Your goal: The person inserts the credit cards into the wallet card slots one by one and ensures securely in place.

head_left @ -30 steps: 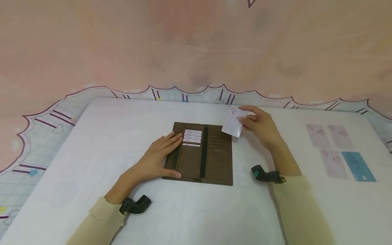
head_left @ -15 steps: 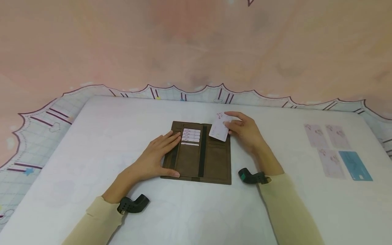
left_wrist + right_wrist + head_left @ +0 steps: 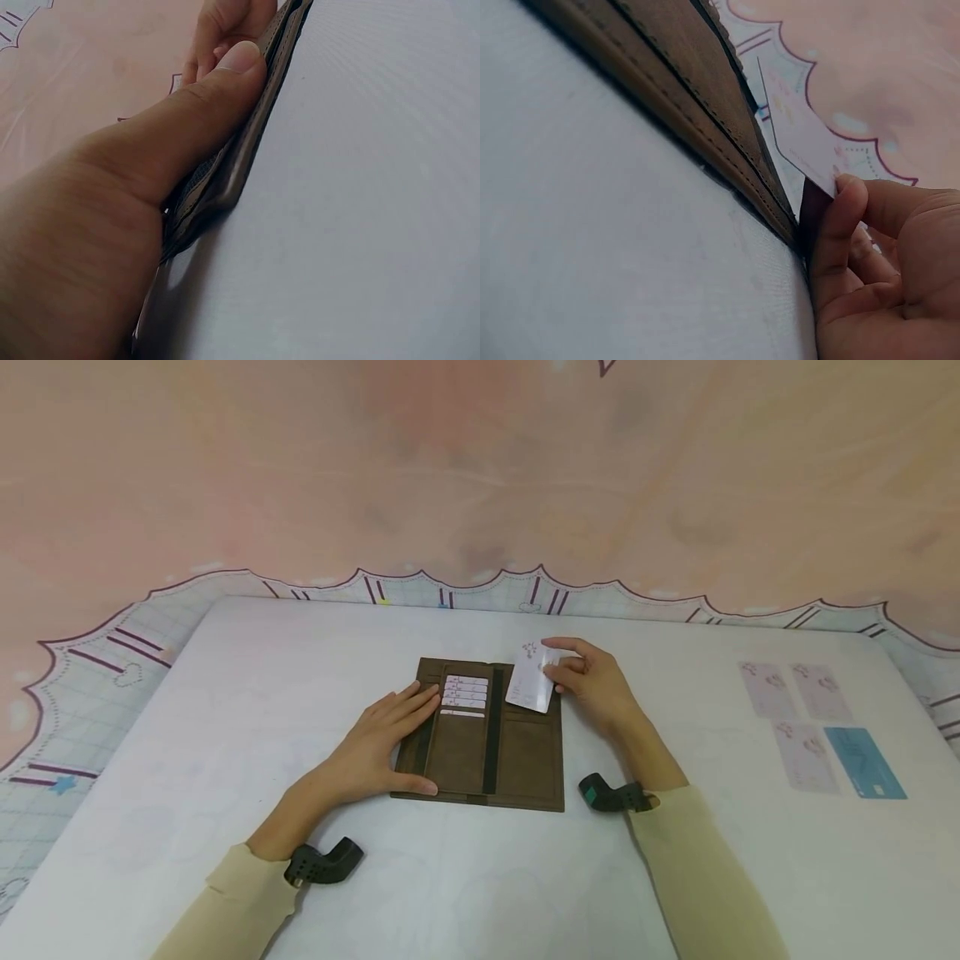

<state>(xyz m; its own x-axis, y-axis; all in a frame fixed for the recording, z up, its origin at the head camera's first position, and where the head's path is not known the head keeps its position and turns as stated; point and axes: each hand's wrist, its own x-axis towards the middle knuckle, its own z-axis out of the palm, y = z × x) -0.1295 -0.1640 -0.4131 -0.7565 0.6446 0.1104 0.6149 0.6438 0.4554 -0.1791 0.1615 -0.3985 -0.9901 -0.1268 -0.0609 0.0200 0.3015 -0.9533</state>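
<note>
An unfolded brown wallet (image 3: pixel 457 756) lies on the white table, several white cards (image 3: pixel 465 691) tucked in the slots of its left half. My left hand (image 3: pixel 378 739) rests on the wallet's left side with fingers extended; its thumb (image 3: pixel 225 71) lies along the near edge in the left wrist view. Between thumb and fingers, my right hand (image 3: pixel 596 685) pinches a white card (image 3: pixel 532 681) with a pink flower print. That card is tilted over the upper part of the wallet's right half, where it covers the slots. In the right wrist view the card (image 3: pixel 799 127) stands above the brown leather.
To the right, three pale flower-printed cards (image 3: pixel 806 756) and one blue card (image 3: pixel 865 762) lie flat on the table (image 3: pixel 465 885). A patterned cloth (image 3: pixel 480 485) hangs behind the table's far edge.
My right hand has brought the white card leftward and slightly nearer, from the wallet's upper right corner to over its right-half slots. The left hand has stayed on the wallet.
</note>
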